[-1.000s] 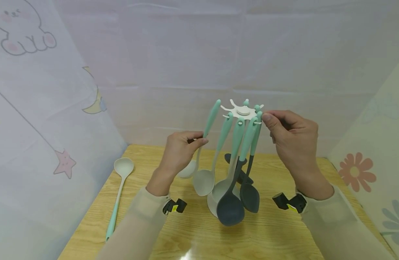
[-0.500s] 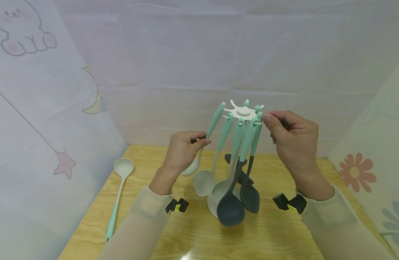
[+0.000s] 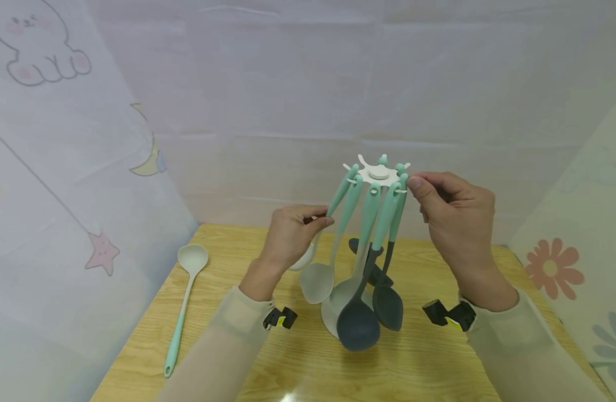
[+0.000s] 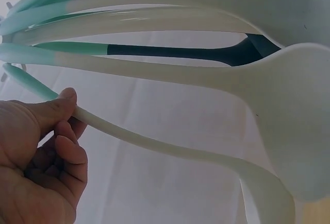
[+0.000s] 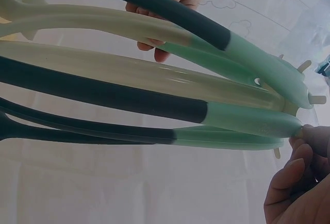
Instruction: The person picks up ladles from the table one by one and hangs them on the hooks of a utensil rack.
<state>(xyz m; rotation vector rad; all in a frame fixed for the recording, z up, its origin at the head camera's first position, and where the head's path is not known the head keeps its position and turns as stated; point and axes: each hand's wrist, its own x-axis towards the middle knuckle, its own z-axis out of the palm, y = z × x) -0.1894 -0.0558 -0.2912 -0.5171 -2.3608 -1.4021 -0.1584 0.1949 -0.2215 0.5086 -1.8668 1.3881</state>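
My left hand (image 3: 294,234) pinches a pale ladle (image 4: 147,142) between thumb and fingers, where its mint handle meets the stem. The ladle slants, its handle end overlapping a left hook of the white utensil rack (image 3: 378,175) in the head view. My right hand (image 3: 458,218) pinches the rack's right side, fingertips right at the end of a mint handle; the hook there is hidden behind the fingers. Several utensils hang around the rack, among them a dark ladle (image 3: 358,326), a dark turner (image 3: 388,308) and a pale turner (image 3: 316,283).
A pale ladle with a mint handle (image 3: 173,349) lies on the left of the wooden table (image 3: 268,357). The rack's round base (image 3: 330,321) stands mid-table. Printed cloth (image 3: 268,111) walls in the back and sides.
My left hand has moved right with its ladle, bringing the handle end from beside the rack to over a hook. The right hand keeps its place at the rack.
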